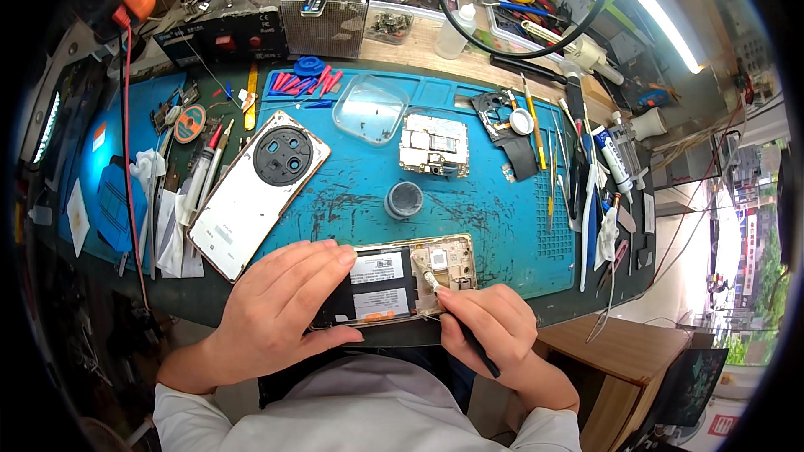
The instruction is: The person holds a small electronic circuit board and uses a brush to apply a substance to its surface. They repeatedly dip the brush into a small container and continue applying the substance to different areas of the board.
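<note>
An opened phone (pixel 444 261) lies at the front edge of the mat, its black battery with white labels and its metal inner frame exposed. My left hand (pixel 276 301) grips the battery end, fingers along the far side and thumb at the near side. Between the thumb and fingers of my right hand (pixel 494 326) is a small brush (pixel 429 276) with a black handle. Its pale tip touches the bare frame beside the battery. Farther back are a small dark-topped round jar (pixel 404 200) and a circuit board (pixel 434 144) on a holder.
A white phone back cover (pixel 260 192) with a round camera ring lies left on the blue mat (pixel 335 209). Behind sit a clear plastic tray (pixel 371 108) and red-handled pieces (pixel 306 82). Tweezers, tubes and a bottle (pixel 456 31) line the right and back. A cable arches above.
</note>
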Tool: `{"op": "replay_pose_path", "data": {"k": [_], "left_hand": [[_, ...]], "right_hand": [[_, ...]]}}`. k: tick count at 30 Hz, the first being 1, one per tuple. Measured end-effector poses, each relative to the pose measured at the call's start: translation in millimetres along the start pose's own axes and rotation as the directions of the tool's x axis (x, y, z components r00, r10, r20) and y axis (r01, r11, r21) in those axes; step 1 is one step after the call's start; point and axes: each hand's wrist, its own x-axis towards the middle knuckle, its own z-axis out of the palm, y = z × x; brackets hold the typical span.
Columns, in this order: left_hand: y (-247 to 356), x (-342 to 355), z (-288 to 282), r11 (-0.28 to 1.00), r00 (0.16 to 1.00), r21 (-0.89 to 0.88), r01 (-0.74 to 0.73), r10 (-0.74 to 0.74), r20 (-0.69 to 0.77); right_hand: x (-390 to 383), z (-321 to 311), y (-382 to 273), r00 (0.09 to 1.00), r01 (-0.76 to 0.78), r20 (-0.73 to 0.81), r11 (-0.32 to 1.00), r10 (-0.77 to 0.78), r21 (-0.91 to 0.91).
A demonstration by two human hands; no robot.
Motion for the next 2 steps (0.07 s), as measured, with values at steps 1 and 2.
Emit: {"op": "replay_pose_path", "data": {"k": [1,2], "left_hand": [[0.1,0.2,-0.1,1.0,1.0,-0.001,0.001,-0.001,0.003],[0.1,0.5,-0.2,1.0,1.0,-0.001,0.001,-0.001,0.005]], "right_hand": [[0.1,-0.5,-0.4,1.0,-0.006,0.007,1.0,0.006,-0.005],[0.4,-1.2,-0.7,1.0,-0.012,0.014,1.0,0.012,-0.009]]}}
